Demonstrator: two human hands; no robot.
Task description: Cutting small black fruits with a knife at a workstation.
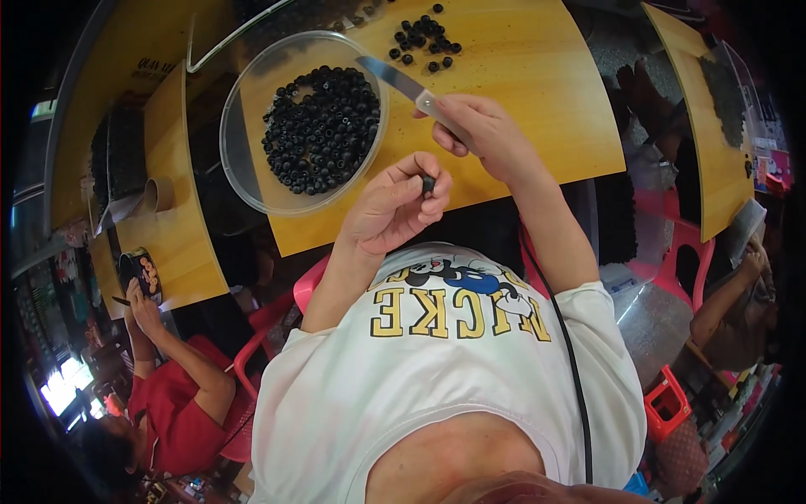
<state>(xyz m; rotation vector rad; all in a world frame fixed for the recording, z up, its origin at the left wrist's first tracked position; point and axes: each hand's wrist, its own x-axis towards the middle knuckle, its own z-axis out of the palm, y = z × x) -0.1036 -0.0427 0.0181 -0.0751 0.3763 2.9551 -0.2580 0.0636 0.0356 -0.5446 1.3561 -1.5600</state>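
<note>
My left hand (395, 204) is closed, with a small black round piece (428, 183) pinched between its thumb and fingers. In my right hand (489, 139) is a knife (401, 82) with a pale handle; the blade points up and to the left, over the rim of a clear round plastic tub (236, 181). Many black round pieces (323, 134), some showing a hole in the middle, lie heaped in the tub. A smaller group of loose black pieces (420, 35) is scattered on the yellow table (537, 84) beyond my right hand. The blade does not touch the held piece.
A co-worker in red (189, 391) sits at another yellow table (172, 252) on the left, hands near a dark tin (141, 273). Another person's arm (730, 294) shows at far right beside a further table (701, 126). A red stool (667, 403) stands at lower right.
</note>
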